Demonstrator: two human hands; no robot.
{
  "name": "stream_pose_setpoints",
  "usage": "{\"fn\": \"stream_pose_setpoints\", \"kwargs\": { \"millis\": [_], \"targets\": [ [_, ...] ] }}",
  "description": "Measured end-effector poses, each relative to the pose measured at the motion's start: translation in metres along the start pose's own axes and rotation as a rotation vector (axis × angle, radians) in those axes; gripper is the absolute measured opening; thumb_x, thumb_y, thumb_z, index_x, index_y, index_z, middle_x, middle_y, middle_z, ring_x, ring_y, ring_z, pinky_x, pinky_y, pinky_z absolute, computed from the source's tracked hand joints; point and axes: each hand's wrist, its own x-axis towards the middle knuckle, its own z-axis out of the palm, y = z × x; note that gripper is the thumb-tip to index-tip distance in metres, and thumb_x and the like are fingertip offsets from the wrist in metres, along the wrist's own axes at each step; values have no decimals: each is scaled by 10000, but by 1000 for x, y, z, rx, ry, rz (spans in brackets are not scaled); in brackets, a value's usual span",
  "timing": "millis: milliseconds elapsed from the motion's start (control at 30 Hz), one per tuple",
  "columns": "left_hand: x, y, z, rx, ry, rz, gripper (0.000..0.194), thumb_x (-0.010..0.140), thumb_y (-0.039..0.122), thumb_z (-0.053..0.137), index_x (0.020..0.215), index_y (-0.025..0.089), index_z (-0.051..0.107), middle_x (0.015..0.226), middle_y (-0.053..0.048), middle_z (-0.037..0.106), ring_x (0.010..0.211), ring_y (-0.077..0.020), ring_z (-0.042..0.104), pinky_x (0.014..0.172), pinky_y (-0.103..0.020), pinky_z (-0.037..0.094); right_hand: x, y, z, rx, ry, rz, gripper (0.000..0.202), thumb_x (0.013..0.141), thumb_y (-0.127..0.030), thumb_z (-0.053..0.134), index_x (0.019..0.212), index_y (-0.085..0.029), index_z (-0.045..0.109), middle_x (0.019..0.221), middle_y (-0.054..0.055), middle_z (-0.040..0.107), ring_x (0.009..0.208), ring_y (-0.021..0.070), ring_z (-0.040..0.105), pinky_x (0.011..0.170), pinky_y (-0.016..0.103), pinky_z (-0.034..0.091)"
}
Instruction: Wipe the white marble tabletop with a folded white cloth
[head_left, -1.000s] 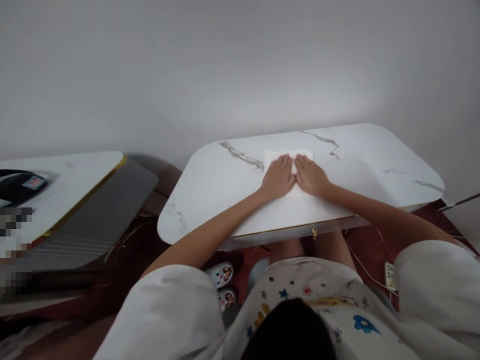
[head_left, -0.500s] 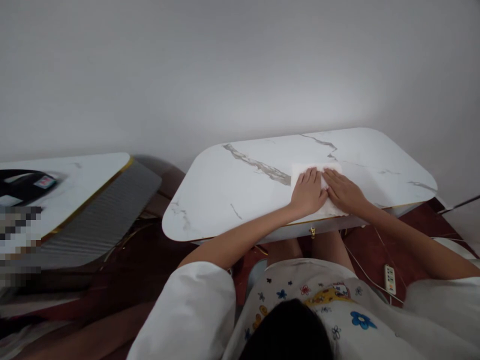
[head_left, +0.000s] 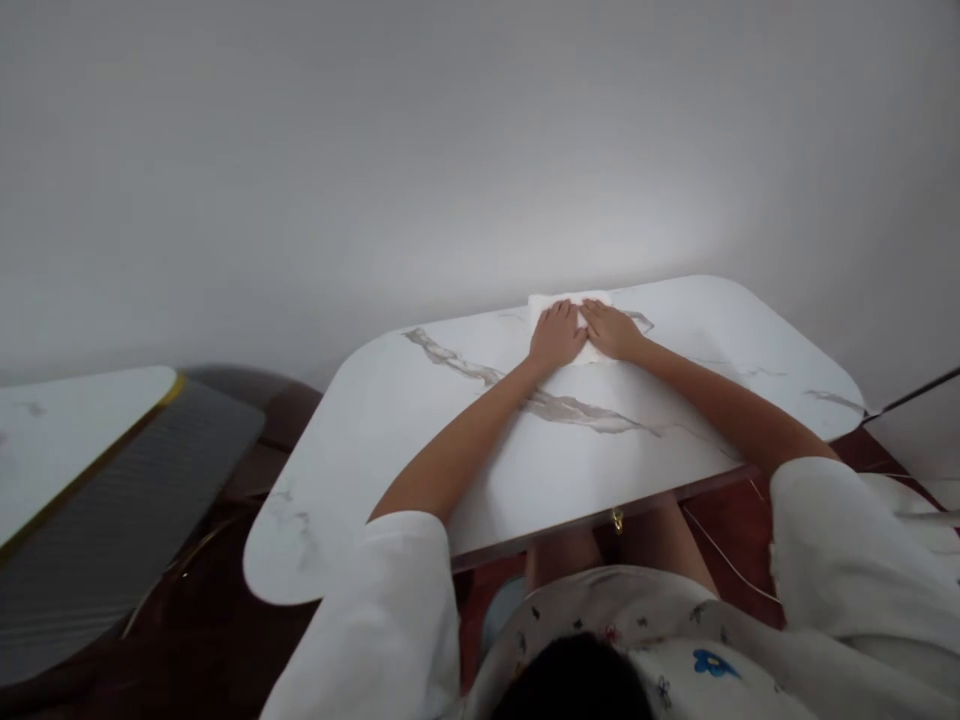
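At the wall-side edge of a marble-patterned tabletop (head_left: pixel 390 430), a white cloth (head_left: pixel 537 307) lies under the left hand (head_left: pixel 556 337) and right hand (head_left: pixel 613 333), both palm-down, side by side, fingers extended forward. Pressing the cloth appears to be the step underway; sliding it would call for even pressure. Beyond rises a plain wall (head_left: pixel 450 150); a gold-edged table (head_left: pixel 75 420) stands at left.

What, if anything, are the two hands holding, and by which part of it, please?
Nothing looks gripped: the left hand and right hand lie flat on the white cloth, pressing on its middle.
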Motion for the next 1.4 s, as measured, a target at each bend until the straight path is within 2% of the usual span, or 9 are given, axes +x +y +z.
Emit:
{"fn": "stream_pose_setpoints", "kwargs": {
  "millis": [100,200,333,433,667,967,1100,1233,1400],
  "targets": [
    [24,-18,10,40,13,-16,512,897,244,339,1357,32,416,1448,-185,408,1354,-280,343,1114,-406,253,29,12,10,-4,15,-21,533,913,-200,253,1379,11,404,1452,187,414,1348,256,371,1114,389,291],
    [47,-23,17,63,32,5,505,902,229,322,1350,17,420,1431,-193,428,1338,-277,363,1102,-397,266,44,27,14,-15,17,28,526,919,-197,253,1374,15,412,1441,180,432,1337,254,388,1101,361,308],
    [69,-10,23,54,30,41,482,905,222,323,1330,28,443,1412,-190,452,1316,-268,393,1086,-394,283,41,46,11,-41,-7,109,520,929,-199,248,1377,15,404,1434,174,444,1338,252,387,1093,364,317],
    [71,8,25,51,28,73,503,909,223,321,1354,9,415,1436,-191,423,1341,-274,361,1102,-390,259,24,56,6,-61,-16,150,517,923,-195,258,1372,14,406,1445,178,428,1344,251,379,1097,368,310],
    [26,59,13,-9,-13,125,546,910,234,316,1388,-25,364,1482,-203,347,1383,-287,291,1133,-405,213,-46,45,-12,-57,12,145,521,910,-203,273,1359,15,419,1443,197,423,1346,284,376,1083,435,331],
    [-100,98,-34,-135,-116,-5,557,916,300,350,1413,47,345,1514,-166,306,1414,-279,245,1151,-433,220,-138,-38,-53,-15,-43,35,531,915,-219,295,1399,-20,389,1477,169,378,1383,267,318,1110,422,312],
    [-142,122,-48,-183,-135,-46,581,896,328,395,1420,83,347,1525,-147,290,1421,-271,232,1154,-436,226,-177,-53,-67,58,-35,-40,527,927,-242,288,1416,-72,384,1488,143,367,1395,231,294,1120,419,313],
    [-142,149,-49,-209,-173,-54,596,881,344,420,1425,112,347,1533,-116,283,1430,-250,211,1162,-414,211,-202,-38,-73,92,-12,-23,531,932,-261,286,1442,-131,353,1494,105,366,1396,212,289,1116,442,328],
    [-95,171,-34,-205,-126,-45,544,918,311,351,1412,83,364,1514,-110,330,1414,-230,253,1160,-376,201,-197,15,-62,85,5,22,531,933,-279,281,1445,-161,354,1488,78,382,1390,217,299,1121,446,326]
  ]
}}
